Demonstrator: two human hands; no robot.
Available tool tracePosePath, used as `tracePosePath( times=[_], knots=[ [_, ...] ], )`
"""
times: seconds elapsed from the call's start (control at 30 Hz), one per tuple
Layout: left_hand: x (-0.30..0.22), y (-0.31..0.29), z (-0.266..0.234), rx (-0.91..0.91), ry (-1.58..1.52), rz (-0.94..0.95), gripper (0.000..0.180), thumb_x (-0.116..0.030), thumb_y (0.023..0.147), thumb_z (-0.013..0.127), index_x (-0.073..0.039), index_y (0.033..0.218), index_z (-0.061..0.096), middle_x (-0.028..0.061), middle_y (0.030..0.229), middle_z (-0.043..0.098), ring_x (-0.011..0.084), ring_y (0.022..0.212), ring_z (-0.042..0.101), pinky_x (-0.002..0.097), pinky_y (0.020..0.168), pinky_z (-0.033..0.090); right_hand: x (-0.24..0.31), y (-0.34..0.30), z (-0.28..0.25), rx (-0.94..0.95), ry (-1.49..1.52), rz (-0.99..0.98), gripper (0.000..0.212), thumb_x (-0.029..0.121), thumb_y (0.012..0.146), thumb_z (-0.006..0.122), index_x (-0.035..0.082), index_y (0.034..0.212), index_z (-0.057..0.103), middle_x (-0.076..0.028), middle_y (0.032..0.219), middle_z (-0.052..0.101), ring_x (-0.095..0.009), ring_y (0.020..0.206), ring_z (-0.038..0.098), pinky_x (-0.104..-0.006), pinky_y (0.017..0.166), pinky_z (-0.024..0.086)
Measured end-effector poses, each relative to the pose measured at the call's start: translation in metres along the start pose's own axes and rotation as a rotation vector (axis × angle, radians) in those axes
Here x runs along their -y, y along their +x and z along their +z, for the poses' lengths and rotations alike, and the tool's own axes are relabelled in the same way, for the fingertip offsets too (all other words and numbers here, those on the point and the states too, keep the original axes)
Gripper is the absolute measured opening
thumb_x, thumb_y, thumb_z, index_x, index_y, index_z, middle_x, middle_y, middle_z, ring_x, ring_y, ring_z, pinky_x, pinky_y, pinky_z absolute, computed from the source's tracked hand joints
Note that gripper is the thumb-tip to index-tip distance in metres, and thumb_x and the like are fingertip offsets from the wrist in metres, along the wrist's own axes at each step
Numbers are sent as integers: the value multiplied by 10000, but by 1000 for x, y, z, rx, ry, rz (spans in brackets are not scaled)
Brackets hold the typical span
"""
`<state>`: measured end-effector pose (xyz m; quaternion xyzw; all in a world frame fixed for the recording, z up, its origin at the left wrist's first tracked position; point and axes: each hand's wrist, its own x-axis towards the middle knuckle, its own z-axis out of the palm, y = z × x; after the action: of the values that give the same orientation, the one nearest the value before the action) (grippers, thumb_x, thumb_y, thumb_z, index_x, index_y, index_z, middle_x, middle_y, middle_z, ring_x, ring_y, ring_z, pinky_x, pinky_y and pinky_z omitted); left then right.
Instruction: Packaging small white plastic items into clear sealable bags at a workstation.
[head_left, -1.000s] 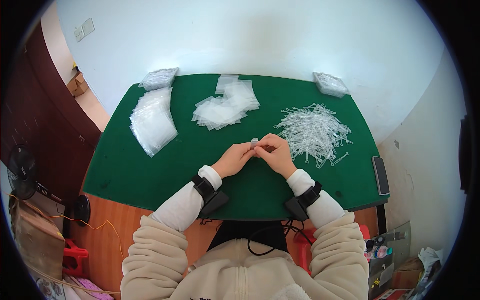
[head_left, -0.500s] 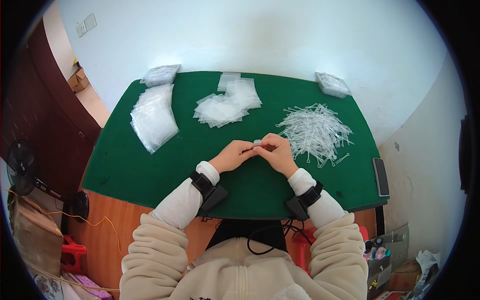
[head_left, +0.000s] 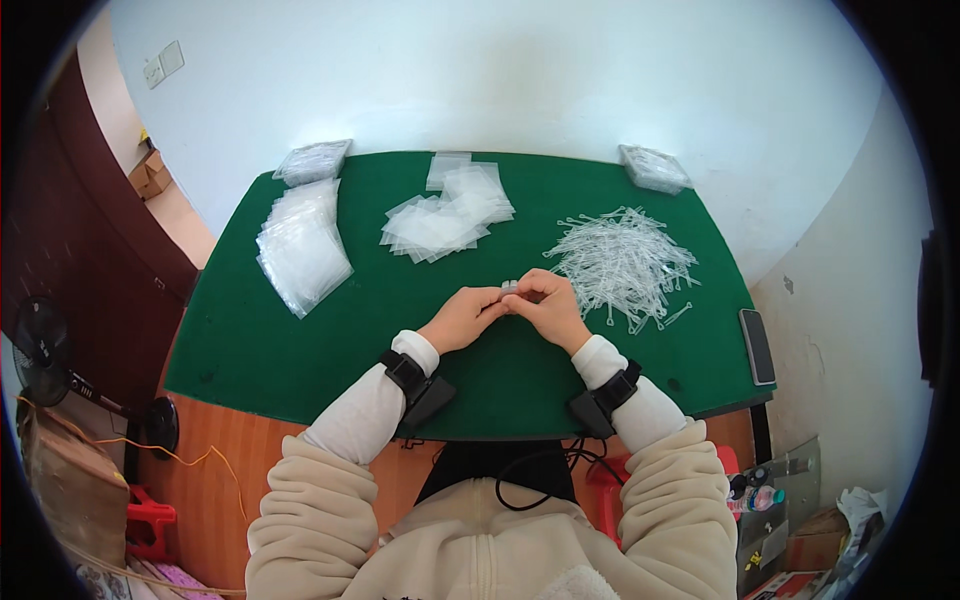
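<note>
My left hand (head_left: 464, 317) and my right hand (head_left: 552, 308) meet over the middle of the table, fingers closed. Between their fingertips they pinch a small clear plastic piece (head_left: 508, 288), mostly hidden, so its exact kind cannot be made out. Just right of my right hand lies a heap of clear plastic sticks with looped ends (head_left: 630, 265). Beyond my hands, small clear plastic bags (head_left: 435, 225) are spread in an overlapping pile. To the left, larger clear bags (head_left: 305, 250) lie fanned out.
The green table (head_left: 300, 365) has one packed clear bundle (head_left: 312, 161) at its far left corner and another bundle (head_left: 655, 170) at its far right. A phone (head_left: 757, 347) lies along the right edge. Beyond stands a white wall (head_left: 480, 80). A black fan (head_left: 45, 350) is at left.
The view has shifted slightly, so the table's far side sits a little lower. Both hands stay together, with the clear piece still between their fingertips.
</note>
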<state>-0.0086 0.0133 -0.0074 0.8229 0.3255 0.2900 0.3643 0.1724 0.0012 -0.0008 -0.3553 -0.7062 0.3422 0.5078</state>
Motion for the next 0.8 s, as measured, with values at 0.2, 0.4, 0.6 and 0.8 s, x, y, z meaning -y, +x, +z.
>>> tracePosePath(
  times=[0.2, 0.4, 0.6, 0.8],
  knots=[
    [-3, -2, 6, -182, -19, 102, 183, -146, 902, 494, -2, 987, 568, 115, 792, 607, 192, 728, 582, 300, 671, 447, -2, 7, 6, -4, -91, -25, 102, 50, 717, 688, 0, 799, 656, -45, 732, 559, -111, 654, 561, -231, 594, 454],
    [19, -2, -10, -252, -246, 86, 179, -139, 908, 485, 9, 964, 570, 89, 844, 628, 178, 764, 601, 288, 703, 468, 16, 59, 12, 207, -68, 48, 128, 97, 742, 669, 5, 830, 658, -81, 763, 582, -163, 666, 582, -255, 610, 468],
    [38, 4, -48, -727, -875, -124, 227, -165, 942, 438, 19, 1045, 524, 127, 1034, 594, 220, 943, 592, 316, 826, 474, -48, 127, 26, 6, -818, -548, 136, 116, 731, 599, 42, 814, 677, -124, 884, 617, -269, 911, 574, -360, 813, 441],
    [54, -1, -60, -1017, -1050, -124, 260, -190, 954, 424, 20, 1103, 460, 155, 1109, 556, 246, 992, 583, 339, 836, 473, -62, 145, 50, 301, -998, -573, 121, 123, 693, 609, 62, 779, 667, -105, 899, 635, -275, 973, 553, -377, 869, 401]
  ],
)
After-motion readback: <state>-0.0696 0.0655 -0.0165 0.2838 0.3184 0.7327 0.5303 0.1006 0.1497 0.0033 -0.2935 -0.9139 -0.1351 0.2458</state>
